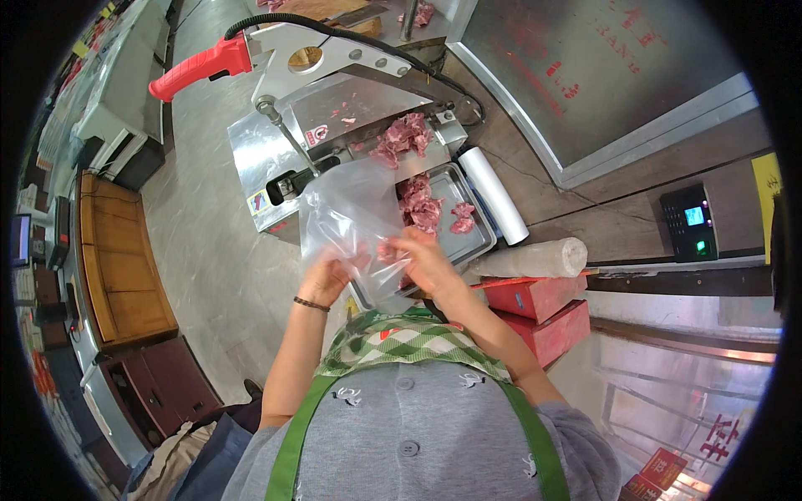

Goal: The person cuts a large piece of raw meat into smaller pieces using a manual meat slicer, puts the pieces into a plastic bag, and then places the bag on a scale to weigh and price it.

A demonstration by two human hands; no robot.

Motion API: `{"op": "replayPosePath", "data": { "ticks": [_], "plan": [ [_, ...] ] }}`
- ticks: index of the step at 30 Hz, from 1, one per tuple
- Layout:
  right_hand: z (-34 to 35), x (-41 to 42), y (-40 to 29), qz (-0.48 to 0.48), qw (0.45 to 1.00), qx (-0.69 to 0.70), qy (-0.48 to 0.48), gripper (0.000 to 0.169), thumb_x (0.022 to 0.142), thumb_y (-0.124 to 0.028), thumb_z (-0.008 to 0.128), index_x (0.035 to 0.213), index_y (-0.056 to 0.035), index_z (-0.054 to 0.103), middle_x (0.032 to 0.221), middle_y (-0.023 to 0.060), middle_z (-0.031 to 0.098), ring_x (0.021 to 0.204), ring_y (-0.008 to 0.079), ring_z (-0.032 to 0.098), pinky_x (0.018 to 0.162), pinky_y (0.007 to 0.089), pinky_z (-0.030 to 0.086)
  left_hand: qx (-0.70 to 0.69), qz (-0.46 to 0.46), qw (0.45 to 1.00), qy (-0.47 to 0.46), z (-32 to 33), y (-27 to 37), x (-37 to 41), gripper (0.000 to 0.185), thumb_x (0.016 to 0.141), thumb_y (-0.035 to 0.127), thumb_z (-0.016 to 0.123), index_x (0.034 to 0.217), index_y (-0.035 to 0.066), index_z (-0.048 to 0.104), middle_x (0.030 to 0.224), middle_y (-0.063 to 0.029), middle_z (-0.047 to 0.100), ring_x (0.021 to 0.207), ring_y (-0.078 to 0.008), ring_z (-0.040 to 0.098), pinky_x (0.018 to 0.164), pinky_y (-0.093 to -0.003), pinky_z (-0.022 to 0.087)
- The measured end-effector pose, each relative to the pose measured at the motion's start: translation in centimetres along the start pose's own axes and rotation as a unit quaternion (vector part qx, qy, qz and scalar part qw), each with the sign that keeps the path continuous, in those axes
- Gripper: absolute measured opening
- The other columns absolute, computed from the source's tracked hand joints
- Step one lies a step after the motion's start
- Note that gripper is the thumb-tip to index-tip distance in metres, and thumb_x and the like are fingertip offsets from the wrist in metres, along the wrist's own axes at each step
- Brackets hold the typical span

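Observation:
A clear plastic bag (351,203) is stretched between my two hands in front of my apron. On its left lower edge is my left hand (327,275), with the fingers showing blurred through the film. My right hand (427,262) pinches the opposite edge, its fingertips also partly behind plastic. Just beyond it, raw meat pieces (420,203) lie in a metal tray (454,181), partly covered by the bag. A smaller piece (462,217) sits apart at the tray's right. More meat (404,136) rests on the steel machine (351,94) behind the tray.
The machine's lever arm ends in a red handle (200,66) at the upper left. Right of the tray lie a white plastic roll (495,194) and a wrapped roll (532,258), near red boxes (539,319). A wooden cabinet (122,257) stands left.

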State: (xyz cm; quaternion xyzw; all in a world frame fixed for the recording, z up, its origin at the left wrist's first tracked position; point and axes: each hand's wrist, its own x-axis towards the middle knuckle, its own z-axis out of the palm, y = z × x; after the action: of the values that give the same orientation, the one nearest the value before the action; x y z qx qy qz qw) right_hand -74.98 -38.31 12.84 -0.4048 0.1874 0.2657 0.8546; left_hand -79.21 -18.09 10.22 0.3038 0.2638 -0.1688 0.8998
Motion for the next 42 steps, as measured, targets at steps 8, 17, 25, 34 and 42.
{"op": "replayPosePath", "data": {
  "ticks": [8,17,25,34,42],
  "plan": [
    [-15.9,1.1,-5.0,-0.073,0.99,-0.067,0.103,0.019,0.085,-0.009,0.064,0.101,-0.0041,0.057,0.088,0.0051,0.062,0.076,0.0146,0.058,0.071,0.0313,0.049,-0.227,0.038,0.973,-0.003,-9.1,2.6,2.4,0.023,0.095,0.01,0.059,0.074,0.011,0.048,0.061,0.0056,0.044,0.049,-0.0047,0.04,0.044,-0.0195,0.038],
    [-2.6,-1.1,-3.5,-0.331,0.638,-0.695,-0.005,0.054,0.077,-0.007,0.072,0.127,-0.0077,0.053,0.129,0.0165,0.056,0.113,0.032,0.06,0.094,0.0399,0.048,0.199,0.074,0.975,-0.066,5.4,-0.7,-0.9,0.008,0.094,0.016,0.064,0.1,0.013,0.059,0.072,0.0049,0.052,0.055,-0.0068,0.046,0.049,-0.0237,0.039],
    [-2.9,-3.0,-1.1,-0.252,0.735,-0.621,-0.103,0.032,0.082,-0.008,0.062,0.113,-0.0102,0.058,0.095,0.0157,0.068,0.089,0.0379,0.065,0.075,0.0465,0.051,0.375,0.169,0.894,0.177,-5.1,-1.4,1.1,0.012,0.089,0.011,0.065,0.101,0.01,0.063,0.091,-0.0016,0.066,0.08,-0.0106,0.061,0.07,-0.0253,0.049],
    [-13.4,0.7,-2.5,-0.272,0.84,-0.467,0.034,0.036,0.073,0.009,0.057,0.108,-0.0028,0.058,0.1,0.0095,0.064,0.088,0.0227,0.064,0.081,0.0305,0.051,0.683,0.25,0.679,0.101,-5.7,-6.6,0.2,0.022,0.088,0.012,0.066,0.109,0.008,0.064,0.085,0.0016,0.065,0.07,-0.0172,0.062,0.064,-0.0353,0.051],
    [-20.3,-0.6,0.0,-0.272,0.684,-0.633,0.239,0.019,0.078,0.001,0.058,0.095,-0.007,0.055,0.088,0.0125,0.063,0.078,0.0291,0.065,0.068,0.0422,0.05,0.49,0.151,0.857,-0.052,-0.8,-6.1,-2.2,0.025,0.085,0.008,0.063,0.11,0.011,0.063,0.076,0.0042,0.062,0.062,-0.0129,0.057,0.056,-0.0293,0.045]
  ]
}}
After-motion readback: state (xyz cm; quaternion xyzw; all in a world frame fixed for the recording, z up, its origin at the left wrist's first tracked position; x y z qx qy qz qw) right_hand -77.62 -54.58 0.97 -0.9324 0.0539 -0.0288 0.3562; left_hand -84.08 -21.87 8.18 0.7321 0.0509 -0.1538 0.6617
